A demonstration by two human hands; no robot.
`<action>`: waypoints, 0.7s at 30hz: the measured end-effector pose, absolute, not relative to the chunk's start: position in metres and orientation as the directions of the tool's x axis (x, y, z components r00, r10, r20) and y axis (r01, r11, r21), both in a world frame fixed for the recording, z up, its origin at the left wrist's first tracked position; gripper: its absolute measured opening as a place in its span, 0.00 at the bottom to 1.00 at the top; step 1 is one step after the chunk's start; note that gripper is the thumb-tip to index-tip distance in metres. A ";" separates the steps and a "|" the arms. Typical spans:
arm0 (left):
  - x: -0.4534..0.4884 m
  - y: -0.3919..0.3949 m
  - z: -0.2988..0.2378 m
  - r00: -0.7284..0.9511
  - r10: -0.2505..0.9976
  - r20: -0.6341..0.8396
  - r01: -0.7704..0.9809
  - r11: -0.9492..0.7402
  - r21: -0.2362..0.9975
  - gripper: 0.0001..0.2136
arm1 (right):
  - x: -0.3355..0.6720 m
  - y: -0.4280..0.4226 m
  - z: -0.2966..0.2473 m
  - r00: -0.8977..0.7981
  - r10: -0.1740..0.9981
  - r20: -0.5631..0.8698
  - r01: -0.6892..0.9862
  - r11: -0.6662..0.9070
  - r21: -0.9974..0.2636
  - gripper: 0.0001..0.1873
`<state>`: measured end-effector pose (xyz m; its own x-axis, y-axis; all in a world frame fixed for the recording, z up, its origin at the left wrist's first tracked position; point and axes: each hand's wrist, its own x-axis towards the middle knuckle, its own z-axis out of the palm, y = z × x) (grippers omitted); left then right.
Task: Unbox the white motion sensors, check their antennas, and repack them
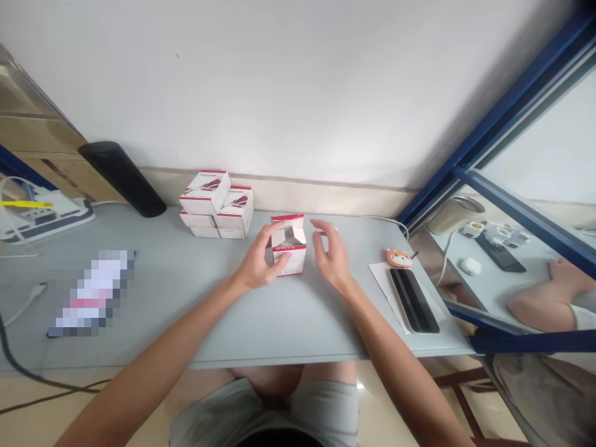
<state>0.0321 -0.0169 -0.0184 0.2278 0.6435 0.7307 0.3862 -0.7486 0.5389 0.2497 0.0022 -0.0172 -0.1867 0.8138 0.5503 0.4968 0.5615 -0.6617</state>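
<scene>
Stacked boxes (205, 194) sit back left on the table (302, 323). Left hand (258, 257) holds an open-topped box (298, 256) in a narrow grip, side-on, fingers across its near face, box upright on the table. Right hand (331, 254) open wide, just beside the box, not touching.

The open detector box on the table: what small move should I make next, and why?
Probably bring your right hand in against the box's right side. Your left hand is already on the white-and-red detector box from the left, while the right hand hangs open just beside it, not touching, so the box seems held from one side only.
</scene>
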 end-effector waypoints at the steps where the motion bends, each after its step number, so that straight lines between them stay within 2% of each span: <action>1: 0.031 -0.018 -0.016 0.249 0.638 0.728 0.401 -0.752 0.523 0.26 | 0.254 0.008 -0.023 -0.196 0.848 0.492 0.621 0.495 -0.608 0.19; 2: 0.031 -0.018 -0.015 0.267 0.627 0.732 0.412 -0.761 0.501 0.24 | 0.259 0.014 -0.028 -0.201 0.882 0.426 0.725 0.426 -0.542 0.18; 4: 0.031 -0.019 -0.014 0.279 0.598 0.751 0.427 -0.778 0.461 0.22 | 0.265 0.023 -0.040 -0.192 0.919 0.344 0.814 0.345 -0.467 0.18; 9: 0.031 -0.017 -0.021 0.268 0.591 0.761 0.425 -0.782 0.457 0.18 | 0.268 0.031 -0.054 -0.197 0.927 0.319 0.828 0.332 -0.452 0.19; 13: 0.031 -0.014 -0.030 0.220 0.592 0.776 0.336 -0.792 0.509 0.25 | 0.267 0.030 -0.044 -0.216 0.920 0.327 0.794 0.360 -0.489 0.11; 16: 0.033 -0.011 -0.036 0.195 0.591 0.782 0.309 -0.794 0.523 0.29 | 0.264 0.017 -0.021 -0.195 0.899 0.392 0.746 0.395 -0.536 0.11; 18: 0.033 -0.010 -0.039 0.182 0.598 0.780 0.299 -0.790 0.536 0.28 | 0.257 -0.001 0.001 -0.160 0.858 0.488 0.703 0.446 -0.554 0.13; 19: 0.033 -0.010 -0.041 0.176 0.603 0.778 0.298 -0.786 0.542 0.28 | 0.251 -0.010 0.012 -0.151 0.818 0.555 0.673 0.496 -0.548 0.13; 20: 0.032 -0.010 -0.042 0.171 0.607 0.776 0.299 -0.782 0.546 0.27 | 0.244 -0.020 0.022 -0.187 0.729 0.659 0.605 0.614 -0.508 0.11; 21: 0.032 -0.010 -0.043 0.167 0.610 0.774 0.300 -0.780 0.550 0.27 | 0.238 -0.028 0.031 -0.291 0.629 0.721 0.540 0.730 -0.419 0.09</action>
